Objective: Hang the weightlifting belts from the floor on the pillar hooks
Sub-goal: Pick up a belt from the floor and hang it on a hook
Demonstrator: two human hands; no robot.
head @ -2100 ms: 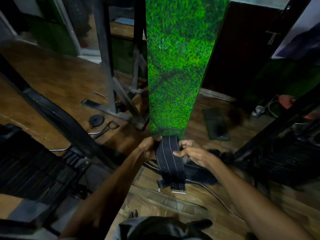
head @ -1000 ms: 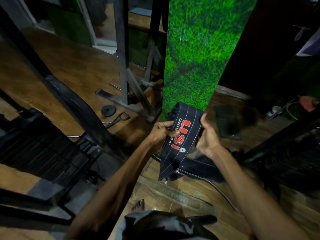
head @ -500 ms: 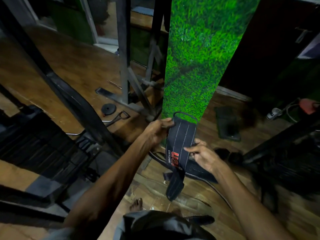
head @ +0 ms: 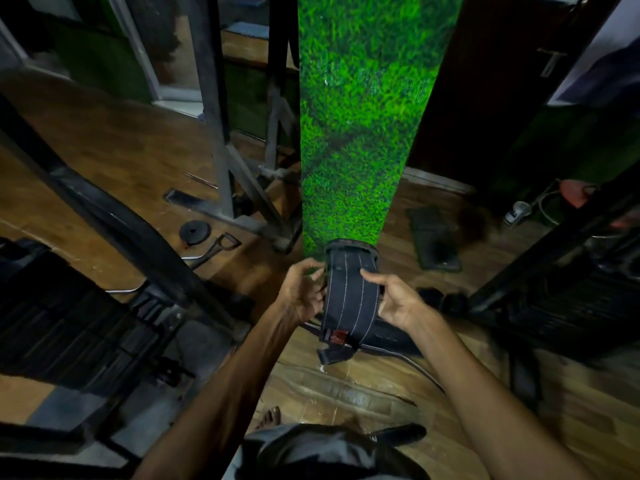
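Observation:
A black weightlifting belt [head: 348, 299] with white stitching and a red logo patch is folded over and held up in front of the grass-covered pillar [head: 360, 126]. My left hand [head: 304, 292] grips its left edge and my right hand [head: 391, 299] grips its right edge. Its strap end hangs down below my hands. A second black belt [head: 391, 337] lies on the wooden floor just behind, near the pillar's base. No hooks show on the visible part of the pillar.
Black and grey gym machine frames [head: 221, 140] stand left of the pillar. A small weight plate [head: 194, 231] and a cable handle [head: 221, 244] lie on the floor. A dark mat [head: 433, 240] lies right. A slanted black bar [head: 554, 251] crosses the right side.
The belt was lifted off the floor, turned logo-side up, then folded over. Both hands now hold it by its edges, stitched side facing me.

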